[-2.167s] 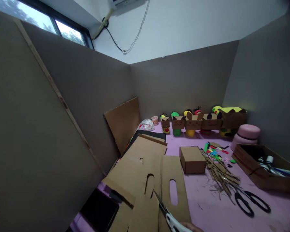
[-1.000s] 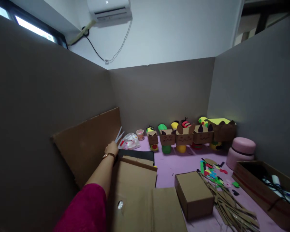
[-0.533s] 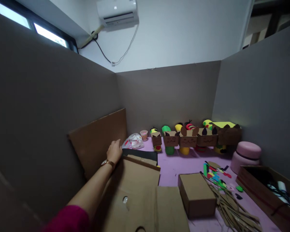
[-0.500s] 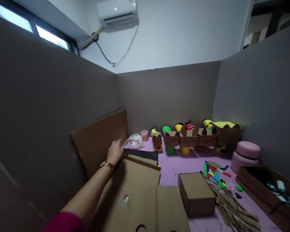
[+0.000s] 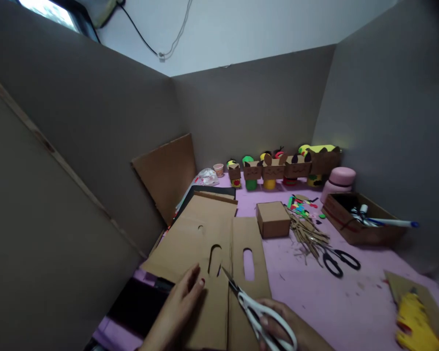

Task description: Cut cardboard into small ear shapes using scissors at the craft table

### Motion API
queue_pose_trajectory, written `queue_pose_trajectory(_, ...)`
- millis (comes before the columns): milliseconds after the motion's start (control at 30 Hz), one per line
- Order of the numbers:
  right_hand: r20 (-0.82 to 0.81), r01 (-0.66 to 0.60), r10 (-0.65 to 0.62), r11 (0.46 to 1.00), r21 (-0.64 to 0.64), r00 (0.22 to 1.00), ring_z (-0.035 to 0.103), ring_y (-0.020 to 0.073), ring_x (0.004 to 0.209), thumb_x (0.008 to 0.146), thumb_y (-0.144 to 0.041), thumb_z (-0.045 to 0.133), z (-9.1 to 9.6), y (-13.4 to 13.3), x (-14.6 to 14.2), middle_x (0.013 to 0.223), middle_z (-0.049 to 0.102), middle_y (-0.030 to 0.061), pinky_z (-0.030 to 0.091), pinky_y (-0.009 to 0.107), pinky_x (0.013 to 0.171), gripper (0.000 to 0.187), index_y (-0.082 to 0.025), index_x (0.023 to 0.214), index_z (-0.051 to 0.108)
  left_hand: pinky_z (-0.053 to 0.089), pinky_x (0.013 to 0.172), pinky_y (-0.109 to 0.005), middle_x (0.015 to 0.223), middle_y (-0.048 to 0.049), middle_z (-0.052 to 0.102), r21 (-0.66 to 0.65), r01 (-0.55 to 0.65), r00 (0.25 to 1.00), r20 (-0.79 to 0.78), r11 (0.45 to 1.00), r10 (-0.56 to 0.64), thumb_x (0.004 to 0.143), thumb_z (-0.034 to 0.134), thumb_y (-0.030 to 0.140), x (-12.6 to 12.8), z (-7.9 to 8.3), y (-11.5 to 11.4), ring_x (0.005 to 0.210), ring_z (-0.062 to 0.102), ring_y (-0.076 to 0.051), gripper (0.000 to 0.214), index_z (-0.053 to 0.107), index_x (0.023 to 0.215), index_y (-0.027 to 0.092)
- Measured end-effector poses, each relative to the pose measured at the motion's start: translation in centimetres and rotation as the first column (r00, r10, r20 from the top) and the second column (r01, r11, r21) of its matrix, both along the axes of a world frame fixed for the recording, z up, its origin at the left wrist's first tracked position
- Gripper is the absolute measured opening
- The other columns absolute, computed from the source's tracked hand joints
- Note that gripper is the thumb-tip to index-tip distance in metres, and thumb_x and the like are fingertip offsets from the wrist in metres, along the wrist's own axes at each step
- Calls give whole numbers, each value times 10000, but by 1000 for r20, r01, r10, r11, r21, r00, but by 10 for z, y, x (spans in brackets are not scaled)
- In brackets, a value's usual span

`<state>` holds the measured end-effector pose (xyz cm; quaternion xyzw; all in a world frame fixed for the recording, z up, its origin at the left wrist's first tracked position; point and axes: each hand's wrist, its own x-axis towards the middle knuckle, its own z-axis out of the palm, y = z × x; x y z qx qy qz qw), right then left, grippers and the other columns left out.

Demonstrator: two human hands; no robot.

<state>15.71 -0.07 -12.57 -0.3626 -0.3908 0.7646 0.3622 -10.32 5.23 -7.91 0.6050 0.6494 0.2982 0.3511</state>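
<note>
A large folded sheet of cardboard [image 5: 193, 239] with slot-shaped cutouts lies in front of me. My left hand [image 5: 185, 300] rests on its near left part, the fingers stretched out and nothing held. In my right hand [image 5: 278, 324] is a pair of scissors [image 5: 250, 307] with white handles. The blades look closed or nearly so, and their tip touches or hovers over the cardboard beside a cutout. A small closed cardboard box [image 5: 273, 219] sits just beyond, to the right.
Cardboard strips [image 5: 305, 231] lie beside black-handled scissors [image 5: 340, 258]. A cardboard tray [image 5: 354, 234] holds pens and cords, with a pink jar [image 5: 338, 183] behind it. Decorated cardboard figures [image 5: 274, 170] line the back. A cardboard panel [image 5: 168, 175] leans on the left partition.
My view has tipped downward. My left hand has come back from the cardboard's far left edge to its near part. My right hand with the white scissors has come into view.
</note>
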Motion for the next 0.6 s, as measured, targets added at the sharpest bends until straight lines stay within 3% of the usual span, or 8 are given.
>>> queue_pose_trajectory(100,47,-49,52,997,-56,998,531,81,408,582,-699,690,0,-8,-5,551,585,-33,384,165,385,771,-129,1071,517,292,1093,-439,1333,-203,530,119,-48,998,-40,992,53,703,568,475,10,-5,-10,1287,429,-319,661,523,1246,101)
queue_pose_trajectory(167,70,-60,62,998,-30,996,523,85,403,550,-702,703,5,-17,-7,554,587,-27,381,171,378,819,-129,1100,507,368,1026,-462,1249,-214,577,135,-166,986,53,977,160,675,630,472,15,4,-12,1213,501,-345,756,456,1298,80)
queue_pose_trajectory(233,88,-56,53,998,35,995,520,87,429,560,-677,712,13,-27,-6,589,580,-21,378,182,396,810,-136,1130,517,477,879,-442,1092,-188,646,32,-290,928,252,956,273,604,724,455,18,15,-15,1014,629,-338,887,391,1329,68)
queue_pose_trajectory(267,101,-63,56,995,72,993,527,94,463,581,-643,721,18,-32,-5,621,581,-10,383,191,419,782,-141,1148,527,504,817,-408,1021,-157,671,-59,-284,883,374,957,285,582,763,430,19,20,-18,924,663,-310,910,377,1331,85)
queue_pose_trajectory(333,140,-65,46,989,134,989,528,109,539,611,-540,748,26,-39,-1,686,577,7,395,213,477,709,-159,1176,553,522,727,-371,902,-106,701,-277,-153,759,582,949,292,562,807,382,22,26,-27,779,687,-268,837,433,1265,124)
queue_pose_trajectory(400,196,-54,22,985,161,980,493,115,588,581,-423,787,34,-44,5,724,554,4,390,228,522,676,-176,1178,588,516,692,-358,824,-67,710,-361,-2,676,687,933,267,574,816,336,26,30,-39,709,685,-246,658,512,1131,160)
queue_pose_trajectory(500,248,-73,36,987,141,968,463,120,630,566,-349,794,42,-49,19,762,550,3,379,242,569,673,-192,1191,603,486,646,-301,728,-5,697,-330,61,666,716,942,208,600,813,290,33,38,-53,647,657,-195,421,540,905,193)
queue_pose_trajectory(600,238,-121,92,986,112,967,496,142,686,593,-383,790,50,-56,37,826,588,23,395,257,613,665,-196,1202,599,465,654,-285,741,9,699,-275,169,690,719,946,86,599,821,289,37,54,-56,675,646,-186,411,551,897,202)
